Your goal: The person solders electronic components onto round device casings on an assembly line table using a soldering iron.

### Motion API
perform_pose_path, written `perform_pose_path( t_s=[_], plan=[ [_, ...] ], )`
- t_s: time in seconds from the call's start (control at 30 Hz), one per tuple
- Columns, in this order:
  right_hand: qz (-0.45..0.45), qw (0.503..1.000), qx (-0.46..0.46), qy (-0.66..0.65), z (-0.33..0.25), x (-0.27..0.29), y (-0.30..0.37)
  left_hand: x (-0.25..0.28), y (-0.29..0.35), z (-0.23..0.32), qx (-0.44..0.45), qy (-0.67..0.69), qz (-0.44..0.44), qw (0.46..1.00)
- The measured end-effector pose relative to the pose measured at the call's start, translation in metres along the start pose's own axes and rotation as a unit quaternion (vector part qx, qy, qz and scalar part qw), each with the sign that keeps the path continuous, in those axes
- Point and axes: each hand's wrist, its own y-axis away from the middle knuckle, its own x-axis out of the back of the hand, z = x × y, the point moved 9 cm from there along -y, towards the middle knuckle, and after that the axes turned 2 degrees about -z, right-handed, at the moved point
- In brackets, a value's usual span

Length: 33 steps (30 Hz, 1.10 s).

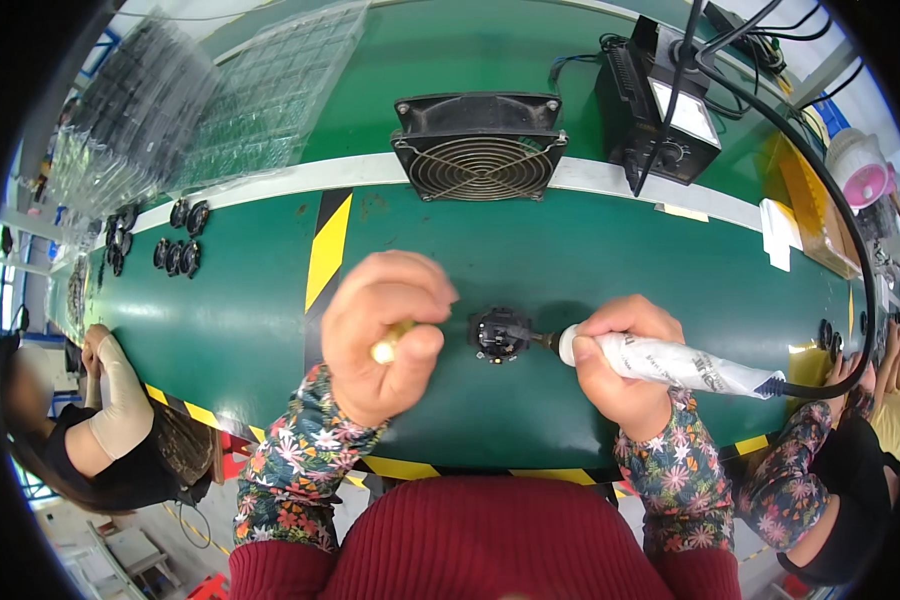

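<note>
My right hand grips a soldering iron by its thick handle, wrapped in white printed material. Its dark tip points left and meets the right side of a small black round part with tiny metal contacts, lying on the green table. To the left of that part, my left hand is raised with curled fingers. Between its thumb and forefinger is a small yellow rod-like piece, mostly hidden by the fingers.
Beyond the part stands a black fan with a wire grille. A black power box sits back right, and a thick black cable loops down. Several black parts and clear trays lie left. People sit at both sides.
</note>
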Motion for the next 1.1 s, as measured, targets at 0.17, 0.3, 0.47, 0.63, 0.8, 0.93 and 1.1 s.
perform_pose_path(
  t_s=[0.17, 0.3, 0.47, 0.63, 0.8, 0.93, 1.1],
  plan=[
    [0.035, 0.999, -0.019, -0.018, -0.001, 0.013, 0.0, -0.034, 0.027, -0.017, 0.046, -0.275, -0.337, 0.899],
    [0.052, 0.998, 0.021, -0.023, -0.006, 0.022, -0.002, -0.057, 0.049, -0.022, 0.072, -0.303, -0.402, 0.861],
    [0.08, 0.996, 0.028, -0.015, -0.008, 0.033, 0.001, -0.088, 0.048, -0.018, -0.016, -0.316, -0.399, 0.861],
    [0.105, 0.991, 0.07, 0.039, -0.014, 0.049, 0.004, -0.145, 0.047, -0.008, -0.05, -0.234, -0.385, 0.891],
    [0.204, 0.978, 0.022, -0.018, -0.008, 0.061, 0.014, -0.199, 0.07, 0.027, 0.008, -0.034, -0.473, 0.88],
    [0.215, 0.976, 0.023, -0.022, -0.006, 0.055, 0.017, -0.162, 0.069, 0.025, -0.097, -0.157, -0.429, 0.884],
    [0.19, 0.981, 0.006, -0.026, 0.003, 0.045, 0.022, -0.016, 0.04, -0.034, 0.027, -0.386, -0.204, 0.899]
  ],
)
